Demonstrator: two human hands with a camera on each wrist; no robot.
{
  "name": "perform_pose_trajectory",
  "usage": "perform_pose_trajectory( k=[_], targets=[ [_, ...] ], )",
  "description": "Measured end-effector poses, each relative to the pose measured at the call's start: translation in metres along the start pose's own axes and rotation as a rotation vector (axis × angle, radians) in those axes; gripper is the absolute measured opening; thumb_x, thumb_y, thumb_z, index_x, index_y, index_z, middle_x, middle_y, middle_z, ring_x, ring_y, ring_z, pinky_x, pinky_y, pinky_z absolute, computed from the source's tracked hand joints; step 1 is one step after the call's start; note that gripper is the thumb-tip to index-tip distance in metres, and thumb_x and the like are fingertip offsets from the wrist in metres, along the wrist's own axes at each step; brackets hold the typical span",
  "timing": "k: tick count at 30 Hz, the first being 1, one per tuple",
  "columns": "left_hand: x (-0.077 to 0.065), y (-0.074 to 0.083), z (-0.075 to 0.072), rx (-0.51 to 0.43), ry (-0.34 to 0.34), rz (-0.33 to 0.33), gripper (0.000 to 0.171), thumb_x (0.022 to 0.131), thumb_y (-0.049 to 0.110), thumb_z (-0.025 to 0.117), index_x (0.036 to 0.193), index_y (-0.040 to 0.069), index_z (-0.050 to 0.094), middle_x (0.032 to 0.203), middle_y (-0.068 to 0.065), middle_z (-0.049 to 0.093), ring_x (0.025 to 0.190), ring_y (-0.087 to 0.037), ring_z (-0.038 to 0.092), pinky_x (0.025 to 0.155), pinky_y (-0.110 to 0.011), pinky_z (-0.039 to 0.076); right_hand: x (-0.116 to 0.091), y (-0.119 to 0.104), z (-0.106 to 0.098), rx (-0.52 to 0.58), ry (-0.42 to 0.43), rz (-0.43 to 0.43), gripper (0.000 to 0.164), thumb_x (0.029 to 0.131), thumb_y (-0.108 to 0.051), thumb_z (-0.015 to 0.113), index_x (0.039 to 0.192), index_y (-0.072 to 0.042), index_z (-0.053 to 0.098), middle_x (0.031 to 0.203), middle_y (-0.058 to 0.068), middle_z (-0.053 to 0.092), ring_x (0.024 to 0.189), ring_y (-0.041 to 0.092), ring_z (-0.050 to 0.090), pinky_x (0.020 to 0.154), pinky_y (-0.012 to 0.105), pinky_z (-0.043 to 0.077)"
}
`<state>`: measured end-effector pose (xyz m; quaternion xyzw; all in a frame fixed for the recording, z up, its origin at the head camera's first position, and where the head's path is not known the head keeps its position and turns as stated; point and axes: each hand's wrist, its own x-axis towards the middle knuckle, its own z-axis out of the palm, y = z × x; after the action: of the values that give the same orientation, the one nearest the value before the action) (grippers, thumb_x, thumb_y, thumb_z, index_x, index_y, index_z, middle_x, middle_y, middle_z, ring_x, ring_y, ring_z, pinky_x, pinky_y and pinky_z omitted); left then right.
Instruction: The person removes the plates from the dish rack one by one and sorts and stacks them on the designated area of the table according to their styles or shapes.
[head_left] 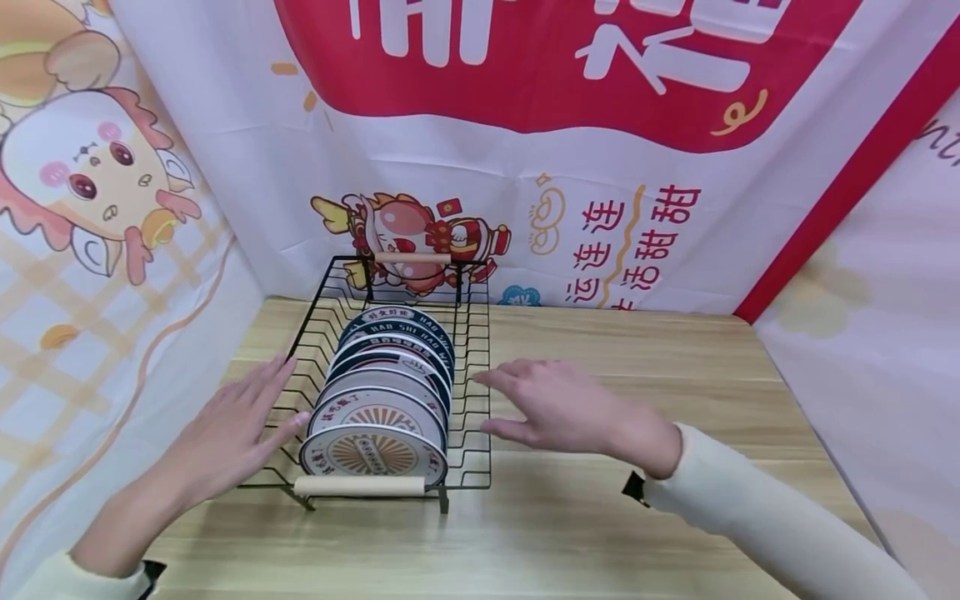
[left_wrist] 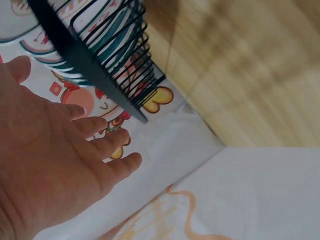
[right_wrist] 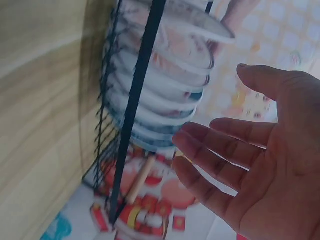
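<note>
Hands [head_left: 232, 429] [head_left: 558, 407], loosely extended, flank the wire rack's [head_left: 360, 486] long edges, roomy tabletop [head_left: 637, 358] stretching rightward.

Front plates [head_left: 372, 454] white, orange sunbursts; rear plates [head_left: 405, 329] seemingly navy-rimmed; rack [right_wrist: 135, 95] black.

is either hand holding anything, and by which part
Nothing is held: the left hand and right hand flank the wire rack, gripping neither it nor the plates.
</note>
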<state>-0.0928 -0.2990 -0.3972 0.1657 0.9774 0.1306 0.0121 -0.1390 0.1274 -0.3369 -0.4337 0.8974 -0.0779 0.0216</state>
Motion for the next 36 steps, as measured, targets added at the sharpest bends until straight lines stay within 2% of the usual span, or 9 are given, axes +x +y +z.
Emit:
perform_pose_trajectory(
  k=[6, 10, 14, 17, 20, 22, 27, 31, 36],
  targets=[
    [-0.009, 0.000, 0.011, -0.016, 0.011, -0.008, 0.079, 0.112, 0.049, 0.046, 0.171, 0.011, 0.010, 0.177, -0.018, 0.011, 0.159, -0.048, 0.018, 0.125, -0.070, 0.019, 0.020, -0.020, 0.012, 0.036, -0.061, -0.078, 0.059, 0.103, -0.053, 0.064, 0.147, -0.013, 0.063, 0.137, 0.004, 0.071, 0.120, 0.021, 0.071, 0.103, 0.043, 0.059],
    [-0.012, -0.001, 0.017, -0.027, 0.002, -0.008, 0.077, 0.113, 0.047, 0.043, 0.171, 0.010, 0.010, 0.177, -0.019, 0.010, 0.161, -0.044, 0.014, 0.128, -0.066, 0.015, 0.027, -0.029, 0.020, 0.046, -0.072, -0.115, 0.057, 0.103, -0.051, 0.066, 0.145, -0.013, 0.064, 0.134, 0.003, 0.072, 0.116, 0.017, 0.071, 0.099, 0.039, 0.060],
    [-0.014, -0.001, 0.022, -0.046, 0.003, -0.018, 0.074, 0.114, 0.044, 0.040, 0.171, 0.011, 0.008, 0.177, -0.017, 0.011, 0.160, -0.047, 0.016, 0.126, -0.069, 0.016, 0.035, -0.038, 0.026, 0.049, -0.069, -0.145, 0.056, 0.103, -0.050, 0.067, 0.144, -0.012, 0.065, 0.133, 0.002, 0.073, 0.114, 0.014, 0.072, 0.097, 0.036, 0.061],
    [-0.014, -0.001, 0.026, -0.062, 0.008, -0.017, 0.071, 0.115, 0.042, 0.040, 0.171, 0.011, 0.010, 0.177, -0.015, 0.013, 0.158, -0.050, 0.019, 0.125, -0.070, 0.017, 0.041, -0.042, 0.030, 0.060, -0.078, -0.165, 0.055, 0.102, -0.047, 0.069, 0.144, -0.012, 0.065, 0.127, -0.001, 0.076, 0.100, 0.007, 0.073, 0.084, 0.027, 0.062],
    [-0.015, 0.000, 0.032, -0.068, 0.021, -0.006, 0.069, 0.115, 0.039, 0.039, 0.171, 0.009, 0.011, 0.177, -0.013, 0.011, 0.157, -0.050, 0.022, 0.127, -0.067, 0.014, 0.045, -0.045, 0.034, 0.073, -0.093, -0.189, 0.049, 0.101, -0.046, 0.071, 0.139, -0.014, 0.066, 0.105, -0.007, 0.077, 0.075, -0.001, 0.064, 0.063, 0.018, 0.054],
    [-0.016, -0.001, 0.036, -0.071, 0.034, 0.005, 0.068, 0.116, 0.037, 0.038, 0.171, 0.009, 0.011, 0.178, -0.012, 0.010, 0.157, -0.050, 0.023, 0.129, -0.065, 0.012, 0.048, -0.047, 0.037, 0.071, -0.097, -0.199, 0.045, 0.101, -0.046, 0.071, 0.134, -0.016, 0.067, 0.092, -0.011, 0.073, 0.065, -0.003, 0.056, 0.055, 0.018, 0.048],
    [-0.017, -0.002, 0.041, -0.077, 0.067, 0.015, 0.064, 0.116, 0.033, 0.035, 0.171, 0.010, 0.011, 0.178, -0.010, 0.010, 0.159, -0.045, 0.020, 0.134, -0.048, -0.001, 0.054, -0.052, 0.044, 0.078, -0.107, -0.186, 0.032, 0.101, -0.046, 0.072, 0.116, -0.018, 0.067, 0.080, -0.016, 0.060, 0.062, -0.002, 0.053, 0.054, 0.021, 0.047],
    [-0.018, -0.002, 0.043, -0.076, 0.072, 0.008, 0.062, 0.117, 0.031, 0.032, 0.171, 0.008, 0.011, 0.178, -0.009, 0.007, 0.160, -0.045, 0.018, 0.131, -0.035, -0.009, 0.058, -0.056, 0.051, 0.111, -0.117, -0.147, 0.025, 0.100, -0.041, 0.074, 0.107, -0.018, 0.067, 0.074, -0.016, 0.059, 0.057, -0.004, 0.052, 0.052, 0.016, 0.046],
    [-0.018, -0.002, 0.046, -0.060, 0.090, -0.004, 0.060, 0.117, 0.030, 0.029, 0.170, 0.007, 0.013, 0.178, -0.009, 0.006, 0.159, -0.046, 0.019, 0.131, -0.035, -0.009, 0.063, -0.061, 0.061, 0.098, -0.109, -0.131, 0.017, 0.102, -0.033, 0.073, 0.100, -0.016, 0.069, 0.070, -0.013, 0.061, 0.054, -0.003, 0.051, 0.049, 0.014, 0.045]
  ],
)
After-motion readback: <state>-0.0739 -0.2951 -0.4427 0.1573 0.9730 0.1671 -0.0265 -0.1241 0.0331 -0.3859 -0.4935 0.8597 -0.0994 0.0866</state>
